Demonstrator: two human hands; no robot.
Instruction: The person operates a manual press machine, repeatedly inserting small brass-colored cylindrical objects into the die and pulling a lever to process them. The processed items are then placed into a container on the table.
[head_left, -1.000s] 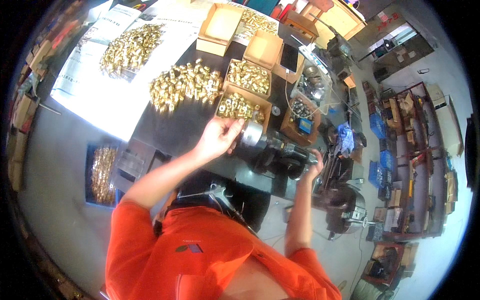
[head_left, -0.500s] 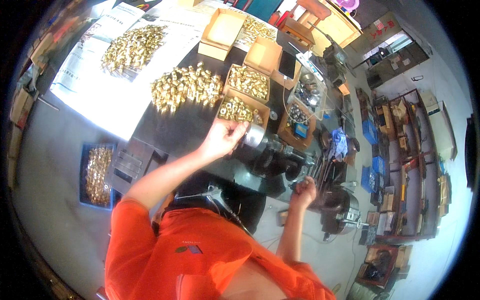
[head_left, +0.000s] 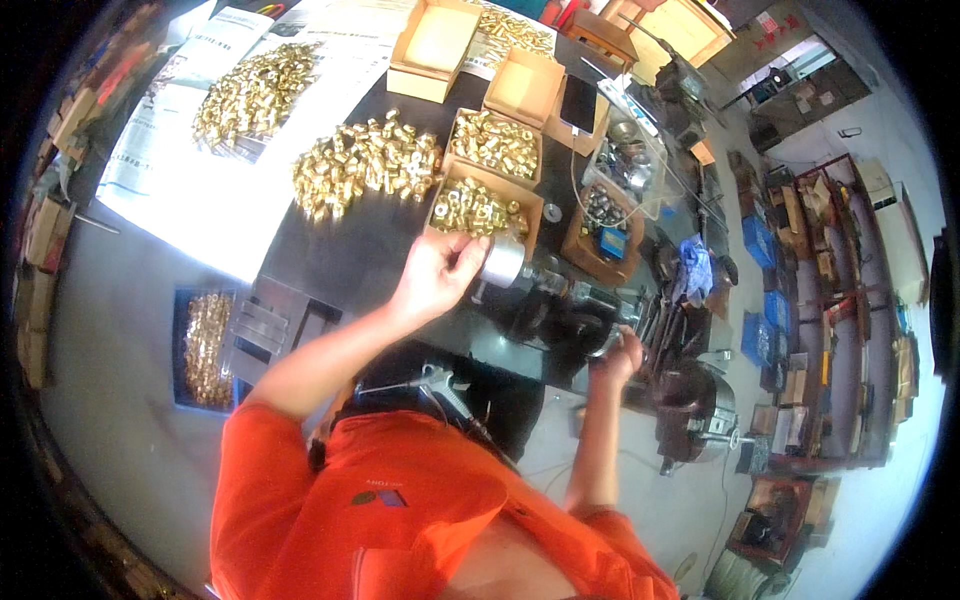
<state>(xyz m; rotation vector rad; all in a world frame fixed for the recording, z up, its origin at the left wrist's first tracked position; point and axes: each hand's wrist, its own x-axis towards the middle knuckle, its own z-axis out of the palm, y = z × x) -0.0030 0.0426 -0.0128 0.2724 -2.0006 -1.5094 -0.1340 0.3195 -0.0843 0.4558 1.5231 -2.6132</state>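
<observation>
My left hand (head_left: 437,272) is closed in a pinch, thumb and fingers at the front face of a round silver chuck (head_left: 503,262). Whatever sits between those fingertips is hidden. The chuck belongs to a dark bench machine (head_left: 548,308) at the table's near edge. At the machine's right end, my right hand (head_left: 620,362) is closed round a metal lever (head_left: 601,346), mostly covered by the fingers. Just beyond my left hand stands a cardboard box (head_left: 533,222) of small brass fittings (head_left: 470,206). Behind it is a second box of brass fittings (head_left: 493,142).
Loose brass fittings (head_left: 365,165) lie heaped on the dark table, with another heap (head_left: 258,95) on newspaper. A blue crate (head_left: 183,345) of fittings stands low at left. An air gun (head_left: 440,388) hangs before me. Right are a wooden tray (head_left: 600,262), a blue rag (head_left: 694,270) and a vise (head_left: 695,410).
The view has shifted slightly. My right hand has moved a little away from me at the lever. My left hand stays pinched at the chuck.
</observation>
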